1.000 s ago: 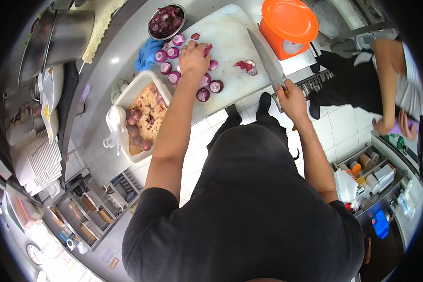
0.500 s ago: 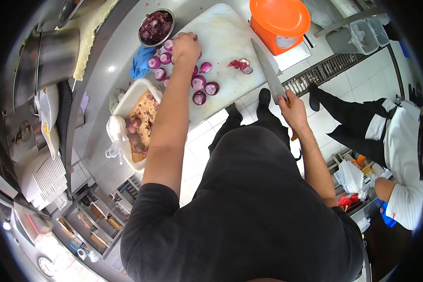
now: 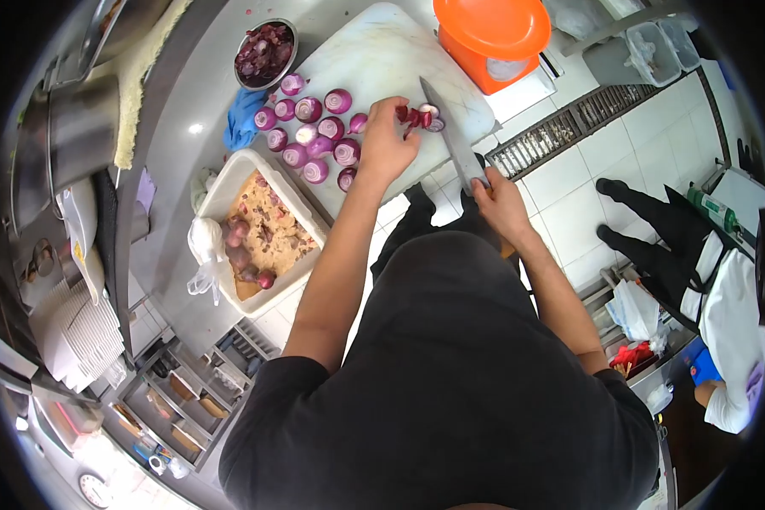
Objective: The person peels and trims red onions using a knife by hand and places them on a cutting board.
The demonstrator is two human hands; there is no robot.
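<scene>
My left hand [image 3: 388, 144] is over the cutting board [image 3: 374, 51], fingers curled around dark red onion trimmings [image 3: 414, 117]. Further pale onion end pieces lie right beside them. In my right hand [image 3: 499, 204] is the handle of a large chef's knife [image 3: 453, 140]. Its blade lies low along the board, tip pointing away from me, just right of the trimmings. Left of my left hand sit several peeled red onions [image 3: 308, 109] with cut ends, grouped on the board. My left hand partly hides what its fingertips grip.
A metal bowl [image 3: 291, 64] of onion skins stands beyond the board's left, near a blue cloth [image 3: 245, 119]. A white tub [image 3: 310, 217] holds unpeeled onions. An orange scale [image 3: 484, 72] stands at the board's right. Another person [image 3: 722, 289] stands at the far right.
My left hand has moved right, from the far-left onions to the trimmings beside the blade. The knife stays in my right hand. The view has shifted, and the other person has moved.
</scene>
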